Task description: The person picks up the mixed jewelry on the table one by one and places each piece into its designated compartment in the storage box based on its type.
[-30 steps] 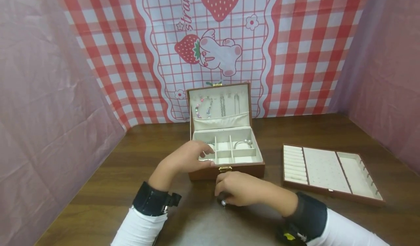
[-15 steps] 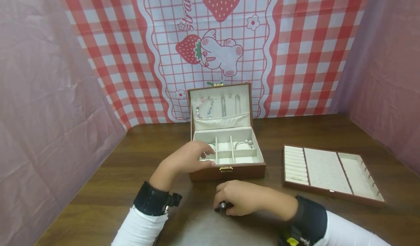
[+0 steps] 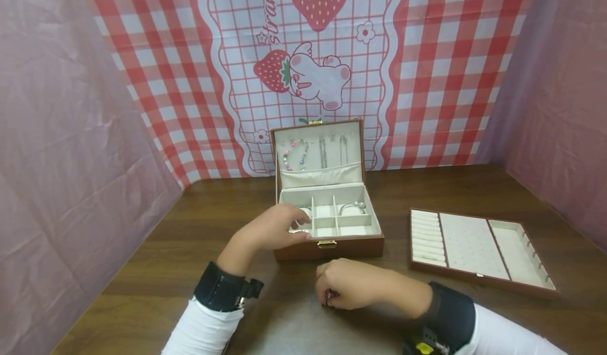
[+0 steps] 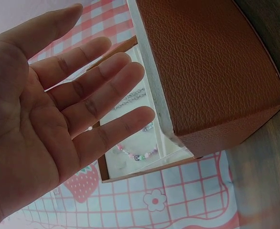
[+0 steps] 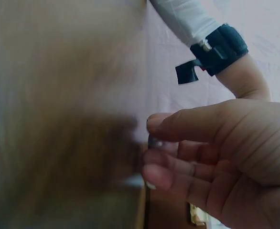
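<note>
The open brown jewelry box has its white-lined compartments facing up. My left hand hovers at its front left corner, fingers spread and relaxed over the left compartments; the left wrist view shows its palm holding nothing. Just in front of the box, low over the table, my right hand pinches a small dark piece with a shiny spot between thumb and fingers. Its exact kind I cannot tell, as the fingers cover most of it. A silvery bracelet lies in the back right compartment.
The box's raised lid holds a beaded bracelet and chains. To the right lies a removed jewelry tray with ring rolls at its left. A checked strawberry cloth hangs behind the wooden table.
My right hand has drawn back from the box front toward the table's near side, then shifted slightly right, the small piece now more hidden in its fingers. My left hand has stayed put.
</note>
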Motion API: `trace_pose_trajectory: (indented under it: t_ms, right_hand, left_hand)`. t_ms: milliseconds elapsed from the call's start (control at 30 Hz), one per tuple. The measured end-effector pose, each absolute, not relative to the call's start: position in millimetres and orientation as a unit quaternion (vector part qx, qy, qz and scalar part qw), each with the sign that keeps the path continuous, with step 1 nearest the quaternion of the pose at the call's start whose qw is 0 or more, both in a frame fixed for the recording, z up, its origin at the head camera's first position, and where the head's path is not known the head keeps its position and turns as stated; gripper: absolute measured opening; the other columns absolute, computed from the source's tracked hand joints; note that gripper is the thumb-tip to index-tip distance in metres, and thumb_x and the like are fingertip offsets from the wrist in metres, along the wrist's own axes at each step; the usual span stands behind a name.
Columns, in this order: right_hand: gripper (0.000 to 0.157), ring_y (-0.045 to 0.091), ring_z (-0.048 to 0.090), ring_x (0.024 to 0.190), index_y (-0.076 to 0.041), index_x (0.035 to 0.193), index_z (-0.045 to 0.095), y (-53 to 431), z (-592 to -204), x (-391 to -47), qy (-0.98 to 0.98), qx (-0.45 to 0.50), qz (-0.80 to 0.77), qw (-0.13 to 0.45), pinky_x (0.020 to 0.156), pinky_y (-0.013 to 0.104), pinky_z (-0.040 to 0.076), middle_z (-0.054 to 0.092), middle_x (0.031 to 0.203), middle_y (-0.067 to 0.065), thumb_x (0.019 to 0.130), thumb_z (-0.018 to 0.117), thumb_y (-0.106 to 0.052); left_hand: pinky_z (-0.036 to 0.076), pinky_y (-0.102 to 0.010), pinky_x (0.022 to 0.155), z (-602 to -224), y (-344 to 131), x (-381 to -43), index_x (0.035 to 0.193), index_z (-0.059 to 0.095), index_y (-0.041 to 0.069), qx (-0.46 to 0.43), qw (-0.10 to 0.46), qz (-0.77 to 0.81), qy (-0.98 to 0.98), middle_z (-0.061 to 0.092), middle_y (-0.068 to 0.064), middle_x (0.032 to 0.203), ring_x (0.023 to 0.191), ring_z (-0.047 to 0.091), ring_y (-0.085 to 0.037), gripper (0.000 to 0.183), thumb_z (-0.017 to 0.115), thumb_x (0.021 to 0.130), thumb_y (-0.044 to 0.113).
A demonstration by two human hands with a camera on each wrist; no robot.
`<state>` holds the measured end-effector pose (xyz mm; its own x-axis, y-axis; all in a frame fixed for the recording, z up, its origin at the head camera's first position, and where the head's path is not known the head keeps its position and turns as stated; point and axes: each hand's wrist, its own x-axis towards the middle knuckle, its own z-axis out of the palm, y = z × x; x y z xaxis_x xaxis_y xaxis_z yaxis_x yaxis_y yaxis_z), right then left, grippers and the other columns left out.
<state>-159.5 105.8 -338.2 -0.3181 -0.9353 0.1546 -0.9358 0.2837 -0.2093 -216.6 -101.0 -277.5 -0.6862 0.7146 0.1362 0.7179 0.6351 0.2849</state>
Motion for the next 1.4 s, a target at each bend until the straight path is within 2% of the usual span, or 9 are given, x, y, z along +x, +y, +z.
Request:
trace_pose_trajectory:
  t_ms: [267,500,833,1033,1167,1400]
  right_hand:
    - [0.018,-0.002,0.050,0.070,-0.016,0.073,0.068,118.8,-320.3,-164.5,-0.815,0.564,0.136,0.014,0.063,0.009,0.042,0.053,0.075,-0.011,0.073,0.073,0.001]
    - [0.017,-0.002,0.050,0.066,-0.014,0.072,0.068,143.3,-296.0,-169.6,-0.829,0.541,0.141,-0.006,0.059,0.013,0.044,0.056,0.070,-0.012,0.072,0.069,0.003]
    - [0.020,0.002,0.052,0.066,-0.015,0.074,0.071,184.7,-261.7,-176.5,-0.867,0.464,0.179,-0.025,0.058,0.021,0.049,0.060,0.072,-0.014,0.077,0.070,0.004]
    - [0.021,0.002,0.051,0.064,-0.017,0.076,0.071,213.7,-259.4,-180.9,-0.888,0.413,0.198,-0.025,0.057,0.023,0.050,0.059,0.073,-0.014,0.077,0.070,0.004]
    - [0.020,0.003,0.051,0.065,-0.019,0.077,0.070,232.5,-261.0,-181.8,-0.899,0.392,0.193,-0.017,0.057,0.023,0.051,0.059,0.073,-0.014,0.078,0.071,0.001]
    - [0.017,0.004,0.052,0.066,-0.017,0.083,0.072,258.7,-253.8,-180.7,-0.913,0.361,0.189,0.006,0.058,0.023,0.052,0.060,0.077,-0.013,0.079,0.075,-0.001]
  left_hand:
    - [0.054,-0.030,0.080,-276.4,-100.2,-215.5,0.108,0.070,0.001,-0.411,0.022,-0.145,-0.900,0.071,-0.008,0.100,0.088,0.066,-0.019,0.029,0.072,0.087,0.021]
    - [0.053,-0.030,0.080,-274.9,-99.5,-215.4,0.108,0.070,0.002,-0.408,0.023,-0.142,-0.902,0.071,-0.006,0.099,0.087,0.066,-0.018,0.029,0.073,0.087,0.022]
    - [0.054,-0.032,0.082,-274.5,-95.0,-213.3,0.110,0.069,0.002,-0.407,0.025,-0.149,-0.901,0.070,-0.008,0.102,0.091,0.066,-0.021,0.030,0.072,0.089,0.024]
    - [0.054,-0.030,0.078,-271.1,-81.4,-211.9,0.110,0.068,0.005,-0.405,0.068,-0.172,-0.895,0.070,-0.006,0.104,0.088,0.066,-0.018,0.028,0.071,0.089,0.023]
    - [0.054,-0.027,0.074,-269.2,-68.1,-212.3,0.107,0.069,0.006,-0.402,0.099,-0.188,-0.890,0.071,-0.005,0.097,0.080,0.069,-0.015,0.026,0.075,0.085,0.020]
    - [0.051,-0.019,0.072,-270.7,-32.8,-212.6,0.102,0.071,0.009,-0.385,0.078,-0.226,-0.891,0.071,-0.002,0.090,0.075,0.069,-0.007,0.024,0.079,0.081,0.018]
